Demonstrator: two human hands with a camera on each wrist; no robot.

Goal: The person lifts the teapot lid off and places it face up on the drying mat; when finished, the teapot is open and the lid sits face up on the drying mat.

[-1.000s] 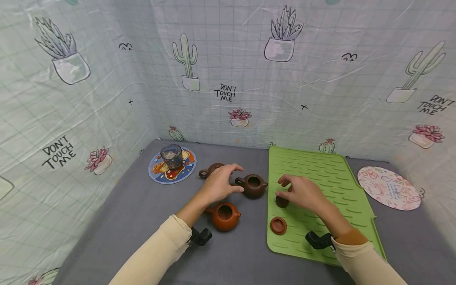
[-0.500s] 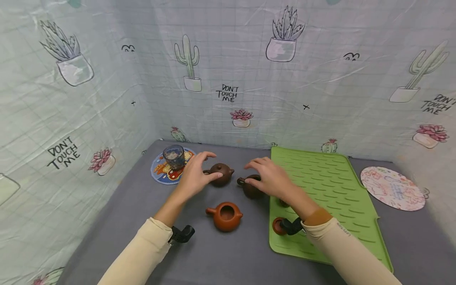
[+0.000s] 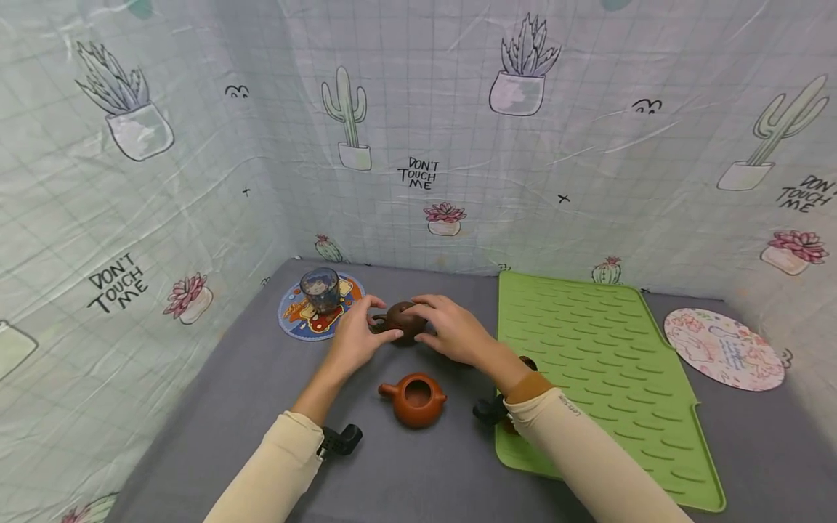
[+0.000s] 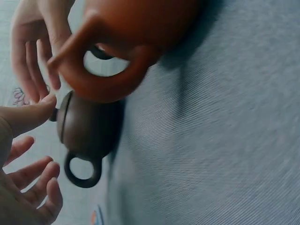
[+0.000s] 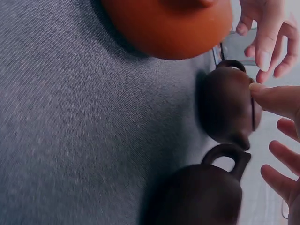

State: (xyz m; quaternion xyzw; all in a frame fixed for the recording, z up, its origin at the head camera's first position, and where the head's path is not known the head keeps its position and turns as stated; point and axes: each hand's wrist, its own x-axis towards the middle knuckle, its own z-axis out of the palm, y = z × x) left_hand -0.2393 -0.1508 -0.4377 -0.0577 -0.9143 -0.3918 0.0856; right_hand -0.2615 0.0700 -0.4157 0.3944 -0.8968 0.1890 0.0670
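Note:
A dark brown teapot [image 3: 403, 317] with its lid on stands on the grey cloth, between both hands. My left hand [image 3: 356, 333] is at its handle side, fingers spread and bent. From the spout side my right hand [image 3: 454, 330] reaches over it; in the right wrist view the right thumb [image 5: 276, 99] is at the lid's edge, and whether it touches I cannot tell. Nearer stands an orange-brown teapot [image 3: 417, 401] without a lid. Another dark teapot [image 5: 197, 199] shows in the right wrist view, mostly hidden by my right arm in the head view.
A green ridged mat [image 3: 588, 349] lies at the right, with a dark lid [image 3: 528, 362] partly hidden by the right arm. At the back left a glass [image 3: 320, 290] stands on a blue patterned coaster [image 3: 294, 325]. A pink floral coaster [image 3: 722, 349] lies far right.
My right hand has moved left from the dark lid on the mat, past the open dark teapot, to the lidded one. My left hand has shifted left to that teapot's handle side.

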